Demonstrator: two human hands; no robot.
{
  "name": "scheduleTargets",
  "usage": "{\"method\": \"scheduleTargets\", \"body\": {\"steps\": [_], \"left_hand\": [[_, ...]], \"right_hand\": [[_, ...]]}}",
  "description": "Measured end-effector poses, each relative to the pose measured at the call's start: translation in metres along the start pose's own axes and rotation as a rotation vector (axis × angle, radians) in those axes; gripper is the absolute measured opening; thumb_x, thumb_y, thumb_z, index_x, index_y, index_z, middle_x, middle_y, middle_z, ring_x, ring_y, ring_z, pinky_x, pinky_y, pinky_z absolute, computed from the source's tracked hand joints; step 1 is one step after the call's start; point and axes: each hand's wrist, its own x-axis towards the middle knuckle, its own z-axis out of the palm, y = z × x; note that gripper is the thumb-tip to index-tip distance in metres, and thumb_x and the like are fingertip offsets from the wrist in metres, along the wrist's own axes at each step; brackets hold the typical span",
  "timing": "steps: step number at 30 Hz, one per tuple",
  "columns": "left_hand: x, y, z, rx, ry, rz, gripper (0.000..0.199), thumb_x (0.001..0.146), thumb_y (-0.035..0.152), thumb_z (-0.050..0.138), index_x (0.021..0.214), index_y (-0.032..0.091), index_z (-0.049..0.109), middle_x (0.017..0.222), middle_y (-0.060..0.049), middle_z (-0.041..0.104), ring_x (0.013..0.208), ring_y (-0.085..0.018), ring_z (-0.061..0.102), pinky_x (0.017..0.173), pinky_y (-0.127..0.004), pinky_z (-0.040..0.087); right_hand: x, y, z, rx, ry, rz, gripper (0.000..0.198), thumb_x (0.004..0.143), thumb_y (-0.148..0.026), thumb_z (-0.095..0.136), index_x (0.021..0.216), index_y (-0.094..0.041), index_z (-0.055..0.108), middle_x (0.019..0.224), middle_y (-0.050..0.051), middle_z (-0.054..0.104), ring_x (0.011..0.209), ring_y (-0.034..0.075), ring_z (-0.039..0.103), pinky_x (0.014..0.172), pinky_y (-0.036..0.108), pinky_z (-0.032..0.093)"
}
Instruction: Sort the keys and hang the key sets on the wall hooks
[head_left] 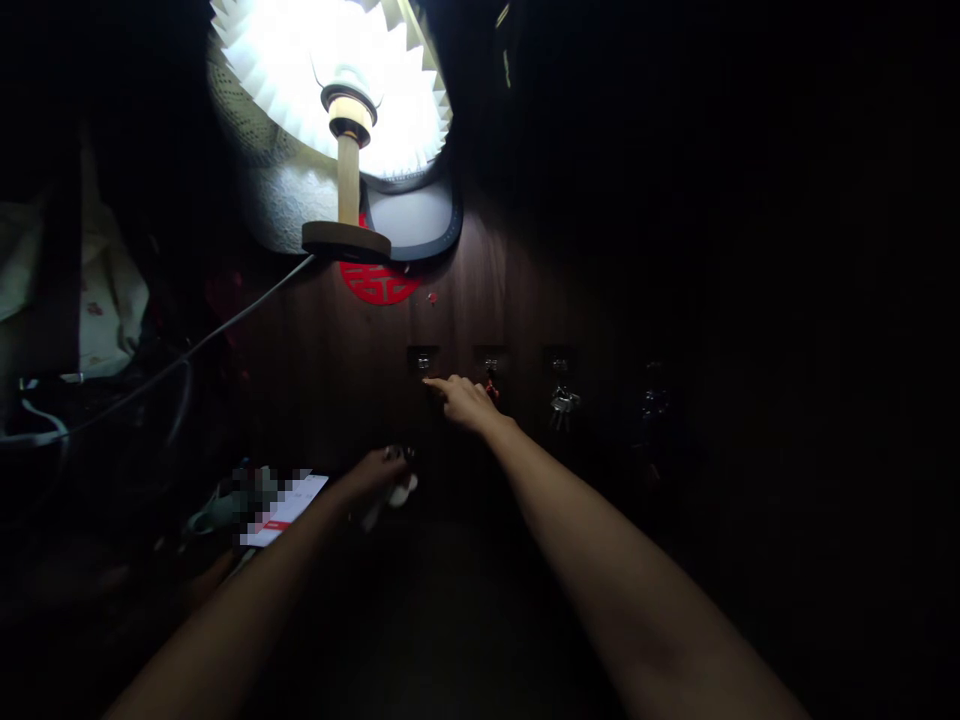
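My right hand [466, 402] reaches to a dark wooden panel, index finger stretched out and the other fingers partly curled. Its fingertip lies just below the leftmost small metal hook [424, 361]; whether it touches the panel I cannot tell. Nothing shows in this hand. Lower and to the left, my left hand [381, 468] is closed around a small dark thing with pale pieces [403, 490] hanging below, too dim and blurred to name. Behind my right hand hangs a small red item [492, 388] from the second hook [491, 363]. A bunch of keys [564, 402] hangs from the third hook [559, 363].
A lit table lamp [347, 180] with a pleated white shade appears above, its cable [247, 315] running left. Behind it are caps [416, 215] and a red cut-out decoration [381, 285]. A fourth hook [655, 368] bears a dim metal item. Cloth bags [112, 290] hang left.
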Motion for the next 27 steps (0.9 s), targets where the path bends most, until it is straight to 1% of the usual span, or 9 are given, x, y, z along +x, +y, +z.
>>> {"method": "scheduleTargets", "body": {"steps": [4,7,9,11,13,16,21,24,27], "left_hand": [[-0.02,-0.076,-0.001,0.44,-0.042,-0.112,0.012,0.057,0.027,0.063,0.053,0.02,0.055,0.049,0.0,0.057,0.054,-0.018,0.056,0.049,-0.024,0.038],[-0.018,-0.09,0.0,0.514,-0.035,-0.114,0.011,0.05,0.021,0.066,0.055,0.021,0.057,0.056,-0.001,0.06,0.066,-0.022,0.06,0.058,-0.027,0.041],[-0.008,-0.073,0.007,0.535,0.007,-0.058,0.02,0.047,0.02,0.067,0.065,0.021,0.06,0.069,-0.002,0.063,0.08,-0.024,0.06,0.067,-0.028,0.042],[0.005,-0.041,0.023,0.551,0.125,0.143,0.03,0.051,0.022,0.066,0.08,0.021,0.061,0.089,-0.005,0.064,0.094,-0.025,0.057,0.078,-0.03,0.041],[0.018,-0.005,0.05,0.399,0.092,0.329,0.035,0.06,0.025,0.063,0.094,0.02,0.059,0.104,-0.007,0.061,0.101,-0.023,0.054,0.087,-0.03,0.038],[0.034,0.038,0.097,0.149,0.024,0.408,0.044,0.068,0.035,0.06,0.108,0.018,0.054,0.11,-0.009,0.06,0.103,-0.021,0.054,0.088,-0.029,0.038],[0.048,0.062,0.142,-0.066,0.061,0.217,0.045,0.061,0.043,0.067,0.093,0.012,0.06,0.088,-0.008,0.065,0.082,-0.021,0.06,0.072,-0.027,0.043],[0.051,0.061,0.139,-0.132,-0.039,0.173,0.03,0.062,0.036,0.065,0.078,0.011,0.063,0.069,-0.004,0.064,0.065,-0.017,0.059,0.061,-0.025,0.043],[0.051,0.06,0.132,-0.16,-0.097,0.172,0.022,0.059,0.021,0.066,0.079,0.012,0.065,0.062,0.0,0.062,0.058,-0.013,0.056,0.058,-0.023,0.043]], "right_hand": [[-0.03,-0.002,0.001,0.039,0.189,-0.185,0.05,0.077,-0.009,0.042,0.123,-0.029,0.046,0.104,0.003,0.056,0.099,0.018,0.046,0.089,0.034,0.03],[-0.054,0.018,0.002,0.186,0.419,-0.142,0.044,0.075,-0.006,0.04,0.112,-0.024,0.054,0.105,0.003,0.058,0.1,0.018,0.047,0.092,0.033,0.031],[-0.064,0.039,0.004,0.337,0.593,0.025,0.041,0.074,-0.003,0.035,0.104,-0.02,0.058,0.102,0.006,0.059,0.1,0.018,0.048,0.09,0.032,0.035],[-0.066,0.059,0.007,0.509,0.653,0.216,0.041,0.071,-0.001,0.031,0.099,-0.015,0.058,0.096,0.008,0.06,0.093,0.017,0.053,0.085,0.032,0.04],[-0.063,0.072,0.012,0.678,0.575,0.326,0.042,0.068,0.0,0.031,0.1,-0.012,0.056,0.092,0.009,0.062,0.087,0.016,0.057,0.08,0.031,0.044],[-0.059,0.073,0.021,0.807,0.427,0.313,0.043,0.067,0.0,0.034,0.101,-0.013,0.056,0.093,0.007,0.065,0.086,0.015,0.059,0.079,0.029,0.046],[-0.065,0.065,0.015,0.72,0.323,0.21,0.04,0.066,-0.004,0.039,0.094,-0.019,0.064,0.084,0.002,0.068,0.083,0.016,0.061,0.078,0.029,0.046],[-0.066,0.07,-0.001,0.666,0.333,0.19,0.043,0.066,-0.002,0.036,0.091,-0.019,0.066,0.08,0.0,0.068,0.078,0.014,0.061,0.076,0.026,0.047],[-0.061,0.078,-0.017,0.475,0.368,0.192,0.05,0.067,0.0,0.035,0.105,-0.021,0.061,0.087,0.001,0.066,0.082,0.013,0.06,0.078,0.025,0.045]]}}
